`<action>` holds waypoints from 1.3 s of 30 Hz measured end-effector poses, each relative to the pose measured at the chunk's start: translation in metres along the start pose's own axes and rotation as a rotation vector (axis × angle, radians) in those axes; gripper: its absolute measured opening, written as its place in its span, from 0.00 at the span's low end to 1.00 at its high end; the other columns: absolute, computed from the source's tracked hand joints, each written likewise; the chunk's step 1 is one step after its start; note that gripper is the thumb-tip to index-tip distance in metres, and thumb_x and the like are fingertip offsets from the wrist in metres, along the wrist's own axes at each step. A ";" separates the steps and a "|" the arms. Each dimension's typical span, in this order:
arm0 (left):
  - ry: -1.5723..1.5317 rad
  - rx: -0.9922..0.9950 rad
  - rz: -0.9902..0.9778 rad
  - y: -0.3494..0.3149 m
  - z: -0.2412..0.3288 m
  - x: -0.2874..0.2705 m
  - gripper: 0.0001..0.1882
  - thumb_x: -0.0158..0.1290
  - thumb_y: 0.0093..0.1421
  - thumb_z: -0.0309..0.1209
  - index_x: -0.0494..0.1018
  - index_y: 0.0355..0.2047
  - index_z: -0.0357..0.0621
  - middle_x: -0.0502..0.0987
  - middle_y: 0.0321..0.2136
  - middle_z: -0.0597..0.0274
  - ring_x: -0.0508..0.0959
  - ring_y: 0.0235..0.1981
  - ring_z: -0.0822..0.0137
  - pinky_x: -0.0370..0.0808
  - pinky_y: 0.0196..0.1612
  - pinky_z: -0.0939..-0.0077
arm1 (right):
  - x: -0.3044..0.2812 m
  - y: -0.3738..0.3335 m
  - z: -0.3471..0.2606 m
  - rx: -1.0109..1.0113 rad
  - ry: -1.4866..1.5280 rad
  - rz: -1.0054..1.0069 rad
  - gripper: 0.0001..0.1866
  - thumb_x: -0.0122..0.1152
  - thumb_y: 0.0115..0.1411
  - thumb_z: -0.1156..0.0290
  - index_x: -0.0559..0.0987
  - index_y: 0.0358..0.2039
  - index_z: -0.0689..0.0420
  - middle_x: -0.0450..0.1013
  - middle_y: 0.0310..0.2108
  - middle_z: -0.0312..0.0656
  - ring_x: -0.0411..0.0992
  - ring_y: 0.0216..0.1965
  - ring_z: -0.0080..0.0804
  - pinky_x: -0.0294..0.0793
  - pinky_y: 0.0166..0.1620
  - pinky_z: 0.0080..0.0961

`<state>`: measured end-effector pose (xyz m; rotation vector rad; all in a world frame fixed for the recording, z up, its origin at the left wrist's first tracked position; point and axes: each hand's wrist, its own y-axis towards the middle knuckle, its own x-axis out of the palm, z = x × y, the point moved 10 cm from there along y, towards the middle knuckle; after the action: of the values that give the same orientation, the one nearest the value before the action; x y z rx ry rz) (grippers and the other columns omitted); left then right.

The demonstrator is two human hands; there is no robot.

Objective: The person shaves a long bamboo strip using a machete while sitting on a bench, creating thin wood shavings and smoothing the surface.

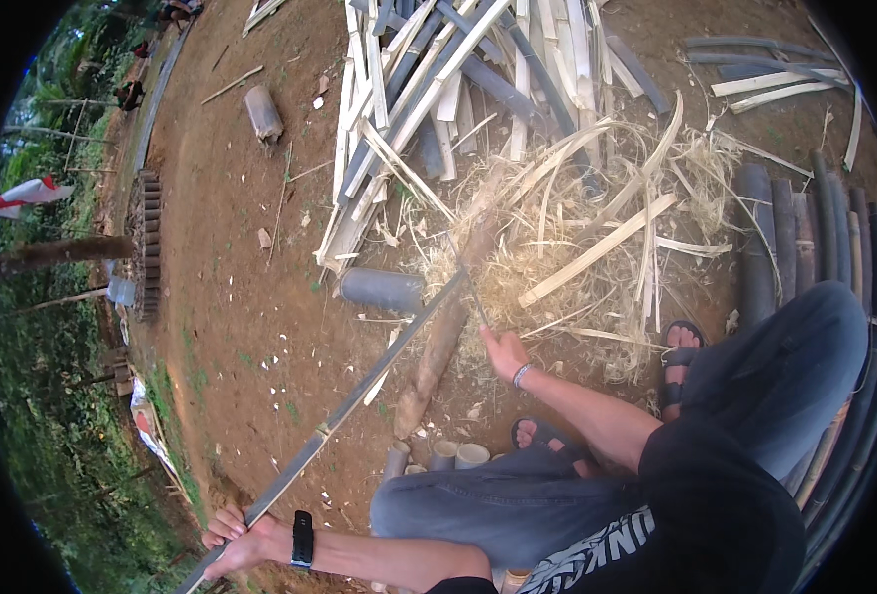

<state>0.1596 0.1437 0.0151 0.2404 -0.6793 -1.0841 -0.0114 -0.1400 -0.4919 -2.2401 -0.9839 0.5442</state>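
My left hand, with a black watch on the wrist, grips the near end of a long thin bamboo strip at the lower left. The strip runs up and to the right toward a wooden log lying on the dirt. My right hand, with a bracelet on the wrist, holds a knife whose blade meets the strip above the log. I sit with my legs in grey trousers and sandals on my feet.
A pile of split bamboo slats lies ahead, with pale shavings around the log. A short grey bamboo section lies left of the log. Cut bamboo tubes stand by my foot. Dark bamboo poles lie at right.
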 end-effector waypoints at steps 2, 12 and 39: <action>0.021 0.027 0.023 0.004 0.006 -0.008 0.36 0.21 0.59 0.68 0.54 0.17 0.49 0.51 0.09 0.68 0.51 0.09 0.75 0.46 0.12 0.83 | 0.012 -0.029 -0.019 -0.045 -0.048 -0.093 0.43 0.42 0.57 0.33 0.69 0.09 0.66 0.64 0.09 0.48 0.66 0.16 0.41 0.65 0.24 0.44; 0.059 0.035 0.052 0.001 0.010 -0.009 0.36 0.21 0.59 0.68 0.55 0.16 0.49 0.50 0.08 0.68 0.51 0.08 0.74 0.45 0.12 0.82 | 0.008 -0.019 -0.007 -0.119 -0.094 -0.023 0.43 0.40 0.58 0.33 0.70 0.10 0.66 0.63 0.09 0.49 0.65 0.14 0.42 0.65 0.24 0.43; 0.060 -0.003 0.204 -0.019 -0.002 0.004 0.33 0.24 0.60 0.67 0.51 0.15 0.51 0.51 0.07 0.68 0.55 0.07 0.75 0.50 0.08 0.84 | 0.005 -0.130 -0.085 -0.345 -0.006 -0.079 0.40 0.40 0.61 0.39 0.67 0.08 0.64 0.59 0.06 0.44 0.61 0.10 0.37 0.61 0.18 0.42</action>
<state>0.1478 0.1305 0.0057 0.1963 -0.6341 -0.8796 -0.0246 -0.1001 -0.3427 -2.4854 -1.2421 0.3677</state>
